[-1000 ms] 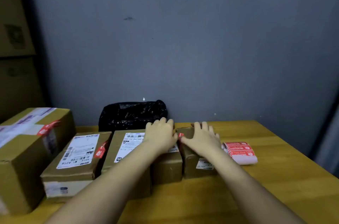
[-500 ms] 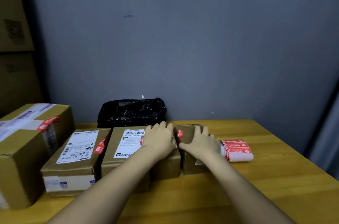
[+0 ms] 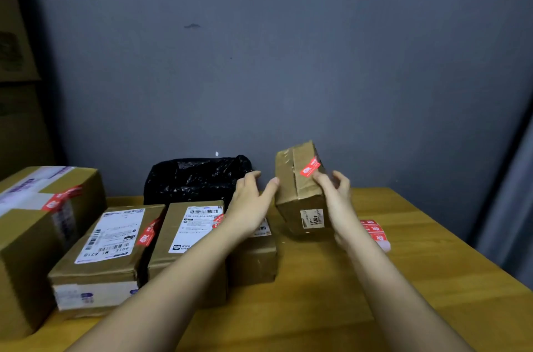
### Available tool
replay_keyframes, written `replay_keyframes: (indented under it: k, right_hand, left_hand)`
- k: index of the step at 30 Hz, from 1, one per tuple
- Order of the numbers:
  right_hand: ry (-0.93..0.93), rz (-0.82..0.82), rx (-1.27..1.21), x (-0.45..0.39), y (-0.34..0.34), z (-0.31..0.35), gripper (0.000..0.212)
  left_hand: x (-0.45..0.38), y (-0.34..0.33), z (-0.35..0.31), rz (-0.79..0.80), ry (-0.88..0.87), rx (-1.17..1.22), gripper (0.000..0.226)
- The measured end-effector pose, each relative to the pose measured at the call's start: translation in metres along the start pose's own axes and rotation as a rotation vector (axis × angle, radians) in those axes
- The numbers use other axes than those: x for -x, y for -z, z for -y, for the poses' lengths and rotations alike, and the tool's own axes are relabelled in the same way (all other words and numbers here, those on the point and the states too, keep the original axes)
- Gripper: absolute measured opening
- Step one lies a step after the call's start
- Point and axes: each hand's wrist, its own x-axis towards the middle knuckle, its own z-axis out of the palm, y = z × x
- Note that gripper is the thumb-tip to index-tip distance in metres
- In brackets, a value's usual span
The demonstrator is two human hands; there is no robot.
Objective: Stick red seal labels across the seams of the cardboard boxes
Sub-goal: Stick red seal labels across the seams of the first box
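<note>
A small cardboard box [image 3: 300, 193] is lifted and tilted above the table, a red seal label [image 3: 310, 170] stuck across its top edge. My right hand [image 3: 336, 198] grips its right side. My left hand [image 3: 251, 201] has its fingers spread, the thumb touching the box's left face. Below, three more boxes sit in a row: a large one [image 3: 34, 236], a flat one [image 3: 103, 253] and a middle one [image 3: 187, 236], each with a red label. A low box [image 3: 253, 259] lies under my left wrist. The roll of red labels [image 3: 376, 232] lies behind my right forearm.
A black plastic bag [image 3: 196, 178] rests against the grey wall behind the boxes. The wooden table [image 3: 403, 279] has its far right corner and right edge in view. Stacked cartons [image 3: 14, 77] stand in the dark at the left.
The small box was lying on the table under both flat hands; it has been lifted and tipped up to the right. My left hand has come off the low box.
</note>
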Motion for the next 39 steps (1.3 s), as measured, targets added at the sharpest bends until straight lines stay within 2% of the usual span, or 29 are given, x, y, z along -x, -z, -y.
replay_keyframes:
  k: [4,7,11,13,15,20,23,27,29,32,34,37,39]
  right_hand:
    - [-0.157,0.050,-0.345,0.003,-0.001,-0.006,0.058]
    - [-0.163,0.068,-0.480,0.003,-0.003,-0.009,0.062]
    - [-0.127,0.071,-0.550,0.006,-0.010,-0.008,0.090]
    - [-0.114,0.056,-0.601,0.006,-0.013,-0.009,0.090]
    - [-0.102,0.053,-0.644,0.007,-0.015,-0.012,0.090]
    - [-0.087,0.101,-0.719,0.012,-0.015,-0.019,0.086]
    - [-0.076,0.155,-0.689,0.013,-0.011,-0.024,0.069]
    - [-0.067,0.185,-0.633,0.012,-0.004,-0.022,0.042]
    - [-0.077,0.076,-0.586,0.008,0.001,-0.019,0.043]
    - [-0.029,-0.079,-0.494,-0.002,0.013,-0.016,0.059]
    - [-0.002,-0.068,-0.369,-0.006,0.023,-0.012,0.065]
    - [0.051,0.027,-0.211,-0.006,0.039,-0.004,0.046]
    - [0.056,0.116,-0.140,-0.004,0.048,-0.001,0.044]
  left_hand:
    - [0.003,-0.001,-0.006,0.110,0.082,0.222,0.074]
    - [0.006,-0.001,-0.008,0.199,0.151,0.333,0.081]
    - [0.008,0.000,-0.010,0.298,0.226,0.440,0.094]
    - [0.009,0.000,-0.011,0.328,0.256,0.508,0.082]
    - [0.008,-0.002,-0.010,0.360,0.285,0.535,0.080]
    - [0.005,-0.005,-0.009,0.397,0.307,0.600,0.109]
    - [0.002,-0.003,-0.004,0.362,0.259,0.596,0.121]
    - [0.000,0.004,0.000,0.264,0.163,0.483,0.127]
    - [-0.001,0.008,-0.001,0.215,0.081,0.303,0.126]
    - [0.002,0.011,-0.003,0.183,-0.138,0.049,0.126]
    - [0.005,0.012,-0.003,0.170,-0.246,-0.077,0.123]
    - [0.007,0.013,-0.001,0.144,-0.365,-0.203,0.126]
    - [0.009,0.013,0.000,0.150,-0.443,-0.273,0.127]
